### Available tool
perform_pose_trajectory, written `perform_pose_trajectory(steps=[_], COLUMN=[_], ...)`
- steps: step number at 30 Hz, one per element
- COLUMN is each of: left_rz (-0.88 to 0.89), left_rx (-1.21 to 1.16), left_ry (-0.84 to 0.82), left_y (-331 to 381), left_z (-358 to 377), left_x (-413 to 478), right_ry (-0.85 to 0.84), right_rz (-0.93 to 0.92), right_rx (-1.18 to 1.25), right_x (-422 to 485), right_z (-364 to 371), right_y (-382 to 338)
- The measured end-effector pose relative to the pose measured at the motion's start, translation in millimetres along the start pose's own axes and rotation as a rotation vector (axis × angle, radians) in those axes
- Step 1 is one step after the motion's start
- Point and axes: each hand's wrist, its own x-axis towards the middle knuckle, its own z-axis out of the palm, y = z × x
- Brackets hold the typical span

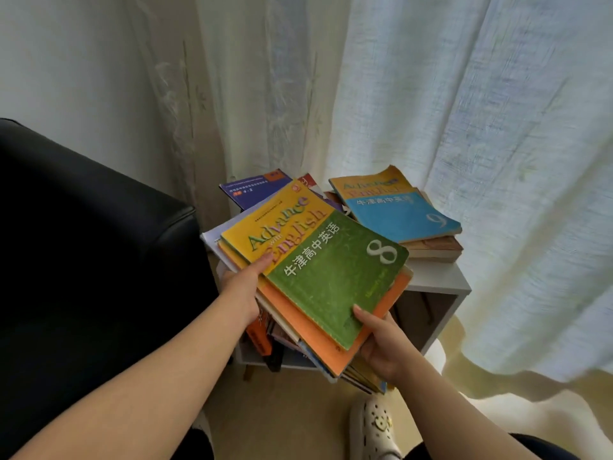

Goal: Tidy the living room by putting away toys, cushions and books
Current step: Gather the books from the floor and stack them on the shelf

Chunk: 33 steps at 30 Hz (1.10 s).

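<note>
Now L hand [243,283], R hand [381,343]: fingers grip book stack [331,277] by shelf [438,280].

We stand in a home living room. We see a black sofa [83,244], floor-length sheer curtains [464,127] and a small white shelf [438,278] stacked with textbooks [398,214].

A black couch [83,244] stands at the left; pale sheer curtains [464,127] hang behind, their hems pooling on the beige floor [282,410].
</note>
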Motion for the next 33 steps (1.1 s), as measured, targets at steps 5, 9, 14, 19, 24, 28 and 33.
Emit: perform_pose_trajectory(steps=[5, 9, 14, 19, 24, 28, 33], left_rz=[-0.024, -0.008, 0.002, -0.015, -0.029, -0.096, -0.178], left_rx=[-0.022, -0.031, -0.063, -0.099, -0.001, -0.003, 0.022], left_ry=[-0.06, -0.099, -0.155, -0.205, -0.148, -0.089, -0.007], left_y=[-2.1, 10.9, 6.8, -30.0, -61.3, -94.2, -121.1], left_z=[10.5, 16.1, 11.2, -19.7, -42.4, -64.1, -75.5], left_x=[11.6, 30.8, 27.4, 1.0, -11.5, -16.0, -14.6], right_ry=[0.022, 0.053, 0.076, 0.089, 0.177, 0.21, 0.274], right_rz=[0.008, -0.027, -0.064, 0.026, 0.133, 0.248, 0.382], right_rx=[0.046, 0.006, 0.002, -0.016, -0.044, -0.107, -0.203], right_x=[-11.1, -4.0, 2.0, -5.3, -11.5, -20.3, -27.4], right_z=[-5.6, 10.9, 11.6, -13.5, -35.6, -52.3, -67.5], right_y=[3.6, -15.3, -22.8, -1.9, 26.1, 43.5, 54.4])
